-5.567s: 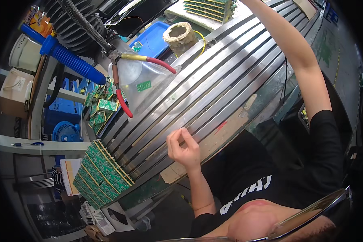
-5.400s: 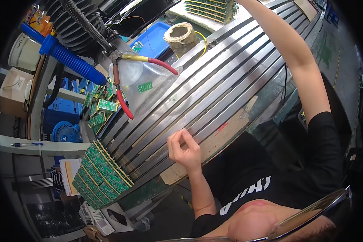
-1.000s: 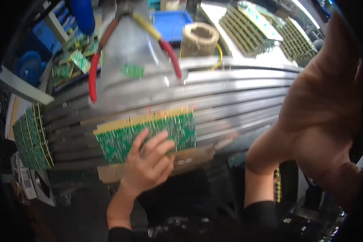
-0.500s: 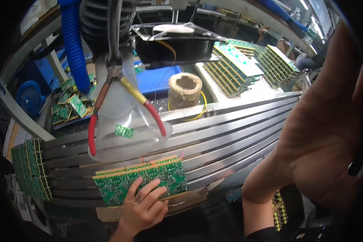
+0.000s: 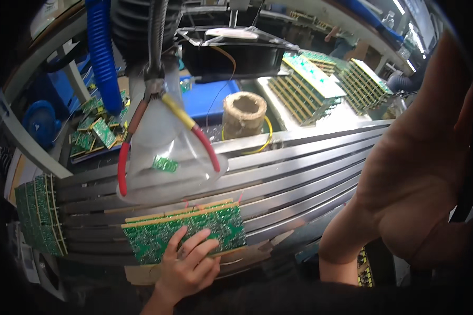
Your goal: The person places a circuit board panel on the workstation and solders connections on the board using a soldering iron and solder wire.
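Note:
My left hand (image 5: 190,262) rests on the near face of a green circuit board panel (image 5: 226,231) with pale yellow edge strips. Its fingers are spread and slightly bent against the board, not wrapped round it. More edge strip and short red wires show behind the panel, which lies over metal rails (image 5: 299,173). My right hand (image 5: 415,194) is raised very close at the right, palm side showing. Its fingers run into the dark rim, so whether it holds anything is hidden. In front of the panel hangs a clear plastic hood (image 5: 163,142) with a small green board seen through it.
Red-handled pliers (image 5: 207,147) hang over the hood beside a blue hose (image 5: 102,58). Stacked boards (image 5: 305,89) stand at the back right, and further boards (image 5: 39,215) at the left. A rough tan cylinder (image 5: 244,113) stands behind the rails, near a blue tray (image 5: 210,100).
The view has shifted slightly, so the background sits a little further right and the hood higher. My left hand stays on the panel; my right hand remains raised.

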Action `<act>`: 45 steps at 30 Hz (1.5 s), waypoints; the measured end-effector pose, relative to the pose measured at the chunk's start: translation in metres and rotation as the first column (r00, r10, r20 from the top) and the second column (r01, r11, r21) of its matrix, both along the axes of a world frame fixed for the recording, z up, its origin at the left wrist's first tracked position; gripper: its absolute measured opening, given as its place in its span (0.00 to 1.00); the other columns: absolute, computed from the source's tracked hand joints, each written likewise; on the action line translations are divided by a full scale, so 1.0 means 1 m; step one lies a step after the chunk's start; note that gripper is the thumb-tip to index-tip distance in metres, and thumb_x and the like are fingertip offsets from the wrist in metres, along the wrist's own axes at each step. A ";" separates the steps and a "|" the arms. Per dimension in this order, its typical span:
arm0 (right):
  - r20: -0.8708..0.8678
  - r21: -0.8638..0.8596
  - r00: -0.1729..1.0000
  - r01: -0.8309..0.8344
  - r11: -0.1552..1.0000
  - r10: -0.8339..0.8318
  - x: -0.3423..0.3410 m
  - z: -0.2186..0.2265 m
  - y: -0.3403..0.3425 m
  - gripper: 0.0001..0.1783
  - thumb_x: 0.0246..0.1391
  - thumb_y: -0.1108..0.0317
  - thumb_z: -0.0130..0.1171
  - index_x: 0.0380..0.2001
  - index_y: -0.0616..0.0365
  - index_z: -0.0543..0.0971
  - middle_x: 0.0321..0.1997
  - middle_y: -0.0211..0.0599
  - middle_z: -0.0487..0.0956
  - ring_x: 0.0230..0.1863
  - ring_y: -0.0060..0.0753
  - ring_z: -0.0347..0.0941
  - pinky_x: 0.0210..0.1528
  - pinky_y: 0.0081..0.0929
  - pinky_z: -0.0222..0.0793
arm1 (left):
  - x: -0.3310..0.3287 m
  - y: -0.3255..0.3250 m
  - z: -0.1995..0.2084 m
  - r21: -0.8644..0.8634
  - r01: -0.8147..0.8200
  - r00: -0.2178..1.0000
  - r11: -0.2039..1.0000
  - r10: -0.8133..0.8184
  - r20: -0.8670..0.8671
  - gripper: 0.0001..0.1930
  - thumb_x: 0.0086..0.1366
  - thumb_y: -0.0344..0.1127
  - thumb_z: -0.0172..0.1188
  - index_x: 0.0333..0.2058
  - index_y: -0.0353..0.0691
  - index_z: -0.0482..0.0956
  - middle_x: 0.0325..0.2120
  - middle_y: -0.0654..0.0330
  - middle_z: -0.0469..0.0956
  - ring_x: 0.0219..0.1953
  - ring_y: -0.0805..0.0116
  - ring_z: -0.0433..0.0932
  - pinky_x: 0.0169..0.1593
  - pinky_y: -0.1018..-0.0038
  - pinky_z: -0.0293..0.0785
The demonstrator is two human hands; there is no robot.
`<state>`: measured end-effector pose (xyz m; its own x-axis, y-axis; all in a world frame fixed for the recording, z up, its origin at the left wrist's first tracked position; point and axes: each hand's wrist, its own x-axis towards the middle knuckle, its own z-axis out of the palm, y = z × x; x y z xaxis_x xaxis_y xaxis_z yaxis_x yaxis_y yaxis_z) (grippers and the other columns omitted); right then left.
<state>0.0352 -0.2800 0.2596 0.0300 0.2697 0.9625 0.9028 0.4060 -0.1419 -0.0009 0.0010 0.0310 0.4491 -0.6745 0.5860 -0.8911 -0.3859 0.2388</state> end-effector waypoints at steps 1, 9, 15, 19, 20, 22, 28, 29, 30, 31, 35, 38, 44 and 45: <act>-0.008 0.011 1.000 0.009 1.000 -0.009 0.000 -0.002 0.002 0.47 0.58 0.32 0.57 0.70 0.52 0.66 0.75 0.50 0.60 0.75 0.55 0.50 0.77 0.58 0.39 | 0.006 0.000 0.001 -0.002 0.016 1.000 1.000 -0.016 0.024 0.05 0.59 0.32 0.67 0.28 0.45 0.78 0.49 0.67 0.82 0.57 0.63 0.80 0.69 0.52 0.66; 0.124 0.074 0.988 0.082 0.994 -0.091 -0.027 0.057 0.001 0.44 0.58 0.33 0.57 0.69 0.51 0.68 0.73 0.48 0.62 0.74 0.53 0.53 0.76 0.56 0.42 | 0.006 0.021 -0.014 0.065 0.013 0.997 0.998 -0.018 0.071 0.05 0.60 0.32 0.66 0.28 0.45 0.77 0.50 0.67 0.82 0.58 0.64 0.80 0.70 0.52 0.66; 0.055 0.050 0.988 0.139 0.989 -0.142 -0.021 0.047 -0.002 0.43 0.58 0.34 0.57 0.68 0.50 0.69 0.72 0.47 0.63 0.72 0.52 0.55 0.75 0.54 0.44 | -0.001 0.002 -0.020 -0.047 0.029 0.998 0.999 -0.031 -0.050 0.06 0.60 0.32 0.67 0.29 0.46 0.77 0.49 0.68 0.82 0.58 0.66 0.80 0.70 0.52 0.66; -0.020 0.022 0.989 0.145 0.989 -0.144 -0.008 0.020 -0.003 0.42 0.59 0.34 0.57 0.67 0.50 0.70 0.72 0.46 0.64 0.71 0.50 0.56 0.75 0.52 0.46 | 0.000 -0.002 0.004 -0.018 -0.019 0.998 1.000 0.020 0.058 0.06 0.59 0.33 0.68 0.29 0.46 0.77 0.49 0.68 0.82 0.57 0.66 0.80 0.70 0.53 0.66; -0.035 0.015 0.989 0.142 0.990 -0.142 -0.006 0.015 -0.002 0.41 0.59 0.35 0.57 0.67 0.50 0.70 0.71 0.46 0.64 0.71 0.50 0.56 0.75 0.52 0.46 | 0.000 -0.001 0.007 -0.006 -0.016 0.999 1.000 0.016 0.030 0.06 0.59 0.33 0.68 0.29 0.45 0.77 0.49 0.68 0.82 0.57 0.66 0.80 0.70 0.53 0.65; -0.049 0.010 0.989 0.137 0.991 -0.136 -0.004 0.010 0.000 0.41 0.59 0.35 0.57 0.66 0.50 0.70 0.71 0.46 0.65 0.70 0.50 0.57 0.74 0.51 0.47 | 0.000 0.002 0.009 0.023 -0.009 1.000 1.000 0.009 -0.009 0.06 0.59 0.33 0.68 0.28 0.45 0.77 0.49 0.68 0.82 0.57 0.65 0.80 0.70 0.53 0.65; -0.058 0.021 0.988 0.145 0.989 -0.144 -0.010 0.011 0.003 0.39 0.59 0.36 0.56 0.65 0.49 0.72 0.70 0.44 0.66 0.69 0.48 0.59 0.73 0.49 0.49 | -0.008 0.001 0.009 0.033 -0.030 0.999 0.999 0.031 -0.032 0.06 0.59 0.33 0.68 0.28 0.46 0.77 0.48 0.67 0.82 0.57 0.65 0.80 0.70 0.53 0.65; -0.064 0.023 0.987 0.150 0.988 -0.148 -0.012 0.011 0.003 0.39 0.59 0.36 0.56 0.65 0.49 0.72 0.70 0.44 0.66 0.69 0.48 0.59 0.73 0.49 0.49 | -0.007 -0.001 0.008 0.018 -0.029 0.999 0.999 0.030 -0.031 0.07 0.58 0.32 0.68 0.27 0.46 0.76 0.48 0.67 0.83 0.57 0.64 0.80 0.71 0.52 0.64; -0.070 0.027 0.986 0.152 0.988 -0.150 -0.013 0.010 0.003 0.39 0.59 0.36 0.56 0.65 0.49 0.72 0.70 0.44 0.67 0.69 0.47 0.60 0.73 0.49 0.50 | -0.006 -0.002 0.006 0.003 -0.029 0.999 1.000 0.029 -0.029 0.08 0.57 0.32 0.68 0.26 0.46 0.75 0.47 0.67 0.83 0.57 0.63 0.81 0.71 0.51 0.64; -0.075 0.031 0.985 0.155 0.987 -0.152 -0.014 0.009 0.003 0.38 0.59 0.36 0.56 0.65 0.49 0.72 0.69 0.44 0.67 0.68 0.47 0.60 0.73 0.48 0.50 | -0.006 -0.003 0.004 -0.011 -0.029 0.999 1.000 0.029 -0.026 0.09 0.57 0.32 0.68 0.25 0.46 0.74 0.47 0.67 0.83 0.56 0.62 0.81 0.71 0.50 0.63; -0.089 0.037 0.981 0.175 0.984 -0.171 -0.015 0.006 0.001 0.37 0.59 0.37 0.56 0.64 0.48 0.73 0.69 0.43 0.68 0.67 0.46 0.61 0.72 0.47 0.52 | -0.005 -0.003 0.009 0.000 -0.032 0.999 0.999 0.032 -0.025 0.08 0.57 0.32 0.68 0.26 0.45 0.76 0.48 0.67 0.83 0.57 0.63 0.80 0.71 0.51 0.63; -0.096 0.038 0.977 0.193 0.980 -0.189 -0.015 0.006 0.000 0.36 0.60 0.37 0.56 0.64 0.48 0.74 0.68 0.42 0.68 0.67 0.45 0.62 0.72 0.46 0.53 | -0.004 -0.002 0.011 0.023 -0.033 0.999 0.999 0.034 -0.026 0.06 0.59 0.33 0.68 0.28 0.45 0.78 0.49 0.67 0.82 0.57 0.65 0.80 0.71 0.52 0.65; -0.115 0.064 0.971 0.220 0.974 -0.212 -0.020 0.001 0.002 0.35 0.60 0.38 0.56 0.63 0.47 0.75 0.67 0.41 0.70 0.65 0.43 0.64 0.71 0.44 0.55 | -0.007 0.000 0.006 -0.007 -0.025 0.999 1.000 0.025 -0.037 0.10 0.56 0.32 0.68 0.23 0.45 0.73 0.46 0.67 0.84 0.56 0.61 0.81 0.72 0.49 0.62; -0.116 0.066 0.969 0.228 0.972 -0.219 -0.021 0.002 0.001 0.35 0.60 0.38 0.56 0.62 0.47 0.75 0.67 0.41 0.70 0.65 0.43 0.65 0.71 0.44 0.55 | -0.007 -0.001 0.007 -0.012 -0.025 0.999 1.000 0.025 -0.038 0.10 0.57 0.32 0.68 0.23 0.45 0.73 0.46 0.66 0.84 0.56 0.60 0.81 0.72 0.49 0.62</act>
<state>0.0139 -0.2789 0.2617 0.1851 0.1689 0.9681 0.9530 0.2095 -0.2187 -0.0081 -0.0003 0.0378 0.4877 -0.6557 0.5764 -0.8715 -0.4049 0.2767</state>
